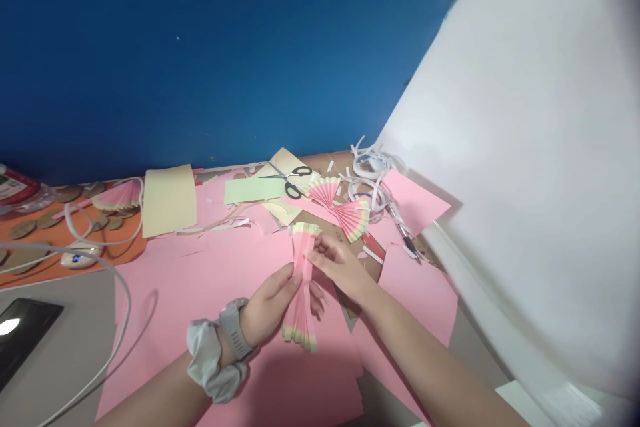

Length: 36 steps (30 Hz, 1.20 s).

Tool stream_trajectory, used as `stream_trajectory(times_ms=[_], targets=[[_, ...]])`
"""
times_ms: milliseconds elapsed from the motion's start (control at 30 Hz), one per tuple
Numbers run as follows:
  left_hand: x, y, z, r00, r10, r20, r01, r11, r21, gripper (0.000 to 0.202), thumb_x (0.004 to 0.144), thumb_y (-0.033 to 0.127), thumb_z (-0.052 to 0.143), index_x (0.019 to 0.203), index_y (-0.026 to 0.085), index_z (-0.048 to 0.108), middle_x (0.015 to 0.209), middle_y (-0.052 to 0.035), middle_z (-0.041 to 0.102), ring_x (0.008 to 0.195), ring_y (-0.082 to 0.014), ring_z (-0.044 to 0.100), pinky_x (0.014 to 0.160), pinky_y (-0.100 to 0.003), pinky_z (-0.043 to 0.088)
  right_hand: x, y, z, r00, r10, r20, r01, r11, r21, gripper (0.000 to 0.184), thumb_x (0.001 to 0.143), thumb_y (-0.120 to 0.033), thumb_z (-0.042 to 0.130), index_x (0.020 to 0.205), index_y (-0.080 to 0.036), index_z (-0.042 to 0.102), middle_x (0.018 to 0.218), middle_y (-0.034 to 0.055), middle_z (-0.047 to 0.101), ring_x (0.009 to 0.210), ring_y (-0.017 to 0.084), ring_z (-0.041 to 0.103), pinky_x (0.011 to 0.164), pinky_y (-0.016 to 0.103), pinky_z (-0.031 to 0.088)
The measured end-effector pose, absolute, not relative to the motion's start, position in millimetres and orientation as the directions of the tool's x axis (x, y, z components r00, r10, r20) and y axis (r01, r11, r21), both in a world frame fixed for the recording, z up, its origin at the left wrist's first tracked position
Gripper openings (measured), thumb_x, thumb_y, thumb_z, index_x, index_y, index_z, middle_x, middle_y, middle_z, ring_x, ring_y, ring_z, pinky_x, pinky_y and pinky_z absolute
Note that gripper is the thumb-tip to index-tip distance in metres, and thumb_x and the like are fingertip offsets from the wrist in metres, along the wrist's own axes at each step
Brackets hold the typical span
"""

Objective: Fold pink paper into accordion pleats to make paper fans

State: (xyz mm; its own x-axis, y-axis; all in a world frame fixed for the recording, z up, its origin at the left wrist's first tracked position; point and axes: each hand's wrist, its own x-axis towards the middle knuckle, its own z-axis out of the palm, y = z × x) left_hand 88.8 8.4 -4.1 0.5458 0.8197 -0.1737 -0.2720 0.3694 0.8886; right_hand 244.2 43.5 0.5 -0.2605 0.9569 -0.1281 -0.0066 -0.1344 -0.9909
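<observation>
Both hands hold one pleated pink paper strip (301, 293) with green-yellow ends, folded tight like a closed fan. My left hand (273, 303), with a grey watch and scrunchie at the wrist, grips its middle from the left. My right hand (336, 265) pinches the upper part near the top end. The strip hangs above a large pink paper sheet (200, 293). Two finished pink fans (340, 203) lie spread behind the hands, beside black-handled scissors (293, 180).
Cream paper (169, 200) and pale green paper (247, 190) lie at the back. A white cable (107, 260) loops at left near an orange sheet with brown discs (30, 227). A black phone (23, 333) sits far left. White paper strips (373, 170) and a white wall stand at right.
</observation>
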Motion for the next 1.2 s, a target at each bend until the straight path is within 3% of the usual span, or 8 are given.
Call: stream_trajectory(times_ms=[333, 500, 600, 733, 900, 1200], targets=[[88.3, 8.7, 1.3, 0.443, 0.879, -0.175, -0.213, 0.293, 0.932, 0.034, 0.090, 0.043, 0.041, 0.088, 0.017, 0.063, 0.075, -0.0057, 0.070, 0.071, -0.0220, 0.066, 0.072, -0.038, 0.053, 247.5, 44.0, 6.4, -0.338, 0.931, -0.139, 0.042, -0.132, -0.990, 0.022, 0.077, -0.040, 0.063, 0.080, -0.019, 0.057, 0.077, -0.0005, 0.054, 0.073, 0.016, 0.051, 0.071, 0.030, 0.041], [88.1, 12.1, 1.7, 0.413, 0.892, -0.181, -0.163, 0.268, 0.949, 0.035, 0.089, 0.045, 0.042, 0.095, 0.015, 0.059, 0.075, -0.0058, 0.069, 0.066, -0.0196, 0.066, 0.063, -0.033, 0.053, 243.3, 41.1, 4.1, -0.436, 0.883, -0.176, -0.031, -0.210, -0.977, 0.027, 0.083, -0.047, 0.051, 0.087, -0.020, 0.053, 0.060, -0.0035, 0.051, 0.049, 0.013, 0.050, 0.051, 0.028, 0.044], [87.8, 13.2, 1.1, 0.369, 0.914, -0.170, -0.120, 0.229, 0.966, 0.032, 0.088, 0.044, 0.044, 0.095, 0.016, 0.058, 0.077, -0.0045, 0.068, 0.071, -0.0181, 0.065, 0.066, -0.030, 0.052, 241.3, 39.3, 3.1, -0.466, 0.865, -0.185, -0.058, -0.239, -0.969, 0.027, 0.084, -0.047, 0.050, 0.089, -0.020, 0.049, 0.057, -0.0055, 0.048, 0.041, 0.011, 0.047, 0.044, 0.026, 0.043], [86.3, 13.6, -0.3, 0.307, 0.941, -0.140, -0.039, 0.160, 0.986, 0.028, 0.089, 0.040, 0.045, 0.091, 0.016, 0.059, 0.077, -0.0022, 0.066, 0.075, -0.0164, 0.060, 0.070, -0.027, 0.048, 242.9, 39.6, 2.2, -0.428, 0.885, -0.185, -0.040, -0.223, -0.974, 0.022, 0.080, -0.039, 0.058, 0.084, -0.020, 0.048, 0.066, -0.0043, 0.050, 0.048, 0.009, 0.048, 0.049, 0.025, 0.044], [85.8, 12.3, -1.2, 0.279, 0.954, -0.107, 0.044, 0.099, 0.994, 0.026, 0.088, 0.037, 0.047, 0.080, 0.016, 0.062, 0.072, -0.0005, 0.063, 0.069, -0.0151, 0.054, 0.069, -0.027, 0.044, 244.7, 37.8, 2.7, -0.389, 0.899, -0.201, 0.037, -0.203, -0.979, 0.015, 0.087, -0.033, 0.048, 0.079, -0.021, 0.046, 0.063, -0.0043, 0.050, 0.048, 0.010, 0.048, 0.049, 0.025, 0.042], [88.2, 8.7, -1.9, 0.269, 0.960, -0.083, 0.126, 0.050, 0.991, 0.032, 0.093, 0.036, 0.033, 0.086, 0.021, 0.060, 0.080, -0.0033, 0.064, 0.073, -0.0172, 0.058, 0.070, -0.029, 0.046, 242.5, 36.5, 8.0, -0.321, 0.931, -0.173, 0.226, -0.102, -0.969, 0.010, 0.085, -0.030, 0.050, 0.085, -0.021, 0.052, 0.066, -0.0025, 0.052, 0.066, 0.016, 0.052, 0.062, 0.029, 0.041]])
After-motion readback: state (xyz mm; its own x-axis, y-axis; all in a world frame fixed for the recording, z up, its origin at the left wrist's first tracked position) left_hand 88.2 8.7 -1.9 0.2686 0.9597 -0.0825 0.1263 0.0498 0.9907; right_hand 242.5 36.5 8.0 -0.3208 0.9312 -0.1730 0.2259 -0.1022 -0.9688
